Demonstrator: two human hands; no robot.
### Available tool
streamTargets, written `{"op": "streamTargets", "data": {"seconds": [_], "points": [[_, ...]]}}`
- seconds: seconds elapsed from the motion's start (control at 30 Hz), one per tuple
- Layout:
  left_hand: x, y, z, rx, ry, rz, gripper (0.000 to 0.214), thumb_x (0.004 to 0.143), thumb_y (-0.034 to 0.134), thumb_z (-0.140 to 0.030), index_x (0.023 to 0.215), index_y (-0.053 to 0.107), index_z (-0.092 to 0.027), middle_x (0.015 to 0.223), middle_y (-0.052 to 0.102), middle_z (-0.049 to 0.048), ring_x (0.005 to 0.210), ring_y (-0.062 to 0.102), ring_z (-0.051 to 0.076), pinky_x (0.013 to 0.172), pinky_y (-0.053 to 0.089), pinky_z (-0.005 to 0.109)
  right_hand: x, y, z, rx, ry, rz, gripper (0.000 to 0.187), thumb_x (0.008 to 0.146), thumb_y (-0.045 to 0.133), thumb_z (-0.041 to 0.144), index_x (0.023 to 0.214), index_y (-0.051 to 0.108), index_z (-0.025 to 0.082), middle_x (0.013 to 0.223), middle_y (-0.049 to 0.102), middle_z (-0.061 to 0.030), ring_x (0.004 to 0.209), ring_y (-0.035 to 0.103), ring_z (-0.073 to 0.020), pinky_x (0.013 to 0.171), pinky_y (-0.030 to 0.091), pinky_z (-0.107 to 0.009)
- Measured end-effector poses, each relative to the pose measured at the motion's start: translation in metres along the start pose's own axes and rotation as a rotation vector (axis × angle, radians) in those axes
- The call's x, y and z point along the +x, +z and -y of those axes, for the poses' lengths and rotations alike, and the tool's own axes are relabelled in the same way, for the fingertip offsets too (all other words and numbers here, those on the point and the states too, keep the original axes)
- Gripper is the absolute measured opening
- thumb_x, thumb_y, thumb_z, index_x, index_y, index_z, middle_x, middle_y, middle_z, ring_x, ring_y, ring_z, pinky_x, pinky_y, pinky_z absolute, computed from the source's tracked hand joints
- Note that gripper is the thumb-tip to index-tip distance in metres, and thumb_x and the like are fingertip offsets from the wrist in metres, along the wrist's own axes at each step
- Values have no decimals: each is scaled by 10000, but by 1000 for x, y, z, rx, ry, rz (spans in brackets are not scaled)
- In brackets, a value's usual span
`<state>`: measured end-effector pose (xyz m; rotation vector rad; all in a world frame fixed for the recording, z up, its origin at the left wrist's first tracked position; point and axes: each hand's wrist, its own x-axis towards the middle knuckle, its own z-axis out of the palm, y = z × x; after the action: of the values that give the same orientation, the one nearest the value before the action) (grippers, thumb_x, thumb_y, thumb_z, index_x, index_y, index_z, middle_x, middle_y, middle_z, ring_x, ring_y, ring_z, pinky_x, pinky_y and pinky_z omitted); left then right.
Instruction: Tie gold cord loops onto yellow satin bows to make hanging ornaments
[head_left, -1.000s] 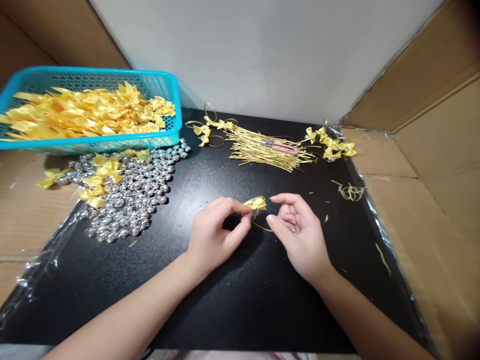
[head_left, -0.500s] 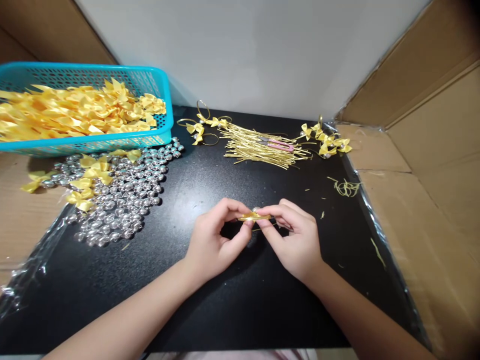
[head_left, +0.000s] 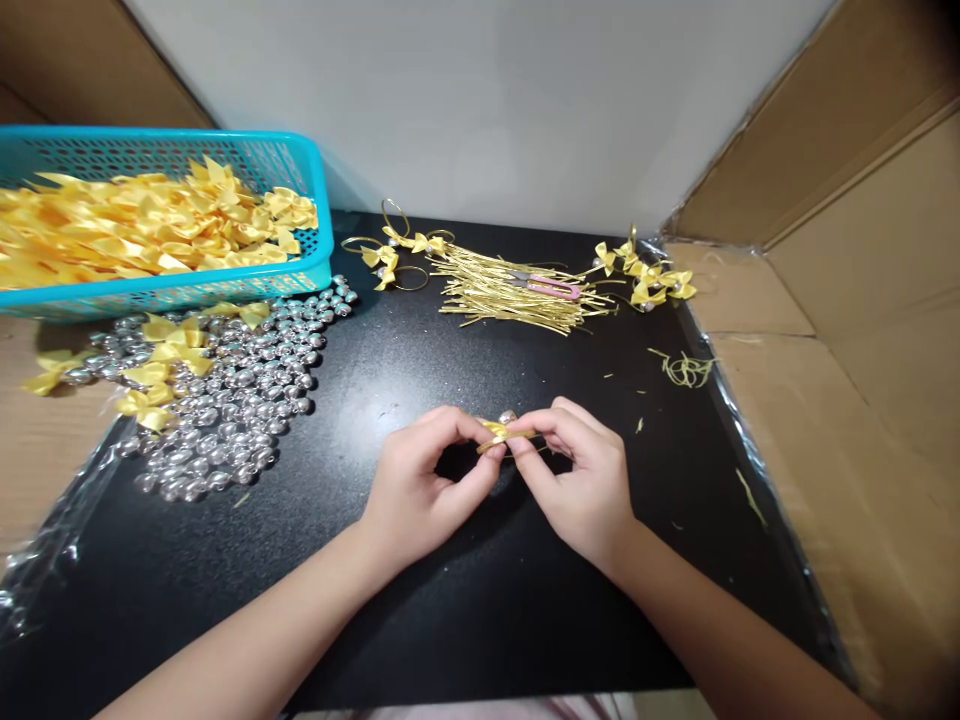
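Over the middle of the black table top, my left hand and my right hand meet fingertip to fingertip. Both pinch one small yellow ribbon bow with a silver bead and a thin gold thread on it. The left thumb and forefinger hold the bow's left end. On the right end are my right thumb and forefinger. The bow is a little above the table.
A turquoise basket of yellow bows stands at the back left, a heap of silver beads in front of it. Gold thread pieces with a pink tool lie at the back. Finished bows lie back right. Cardboard walls enclose both sides.
My right hand closed in from the right and took hold of the bow that the left hand held alone. The bow turned flat between both hands. The view shifted slightly.
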<state>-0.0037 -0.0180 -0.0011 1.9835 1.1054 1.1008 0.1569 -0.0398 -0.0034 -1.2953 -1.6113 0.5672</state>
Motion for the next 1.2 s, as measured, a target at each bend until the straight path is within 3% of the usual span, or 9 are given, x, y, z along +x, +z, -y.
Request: {"op": "streamTargets", "data": {"seconds": [0.37,0.53,0.7,0.97,1.2], "points": [[2,0,-1,-212,-246,32,96,791,635,-152,725,574,-187,665,674,-10,606,632,112,585,498,213,-1,-2,-2,-4,-4,66,80,873,585,161,847,652,196,743,621,-9,651,600,-121,595,492,-245],[4,2,1,-368,-400,-16,124,767,660,-178,696,559,-191,657,681,-3,600,638,125,577,504,231,-8,-7,-1,135,73,7,218,904,513,190,1106,590,223,813,600,-10,662,559,-134,620,483,-274],[8,2,1,-546,-555,-53,162,737,705,-217,695,549,-203,629,680,-8,602,648,145,592,537,267,-12,-4,6,185,75,16,182,940,440,153,971,606,222,818,651,-18,694,613,-142,646,497,-281],[5,5,-3,-591,-586,-49,142,735,693,-195,696,557,-191,641,672,-24,577,599,100,574,481,220,-13,6,8,127,122,124,189,891,471,120,1046,492,227,629,565,62,476,509,-84,497,436,-204],[3,5,-5,-641,-566,-39,133,752,679,-144,707,563,-193,646,673,-46,614,629,86,621,485,199,-13,8,10,89,120,54,177,830,489,87,827,402,240,559,387,103,395,385,-48,396,307,-160]]}}
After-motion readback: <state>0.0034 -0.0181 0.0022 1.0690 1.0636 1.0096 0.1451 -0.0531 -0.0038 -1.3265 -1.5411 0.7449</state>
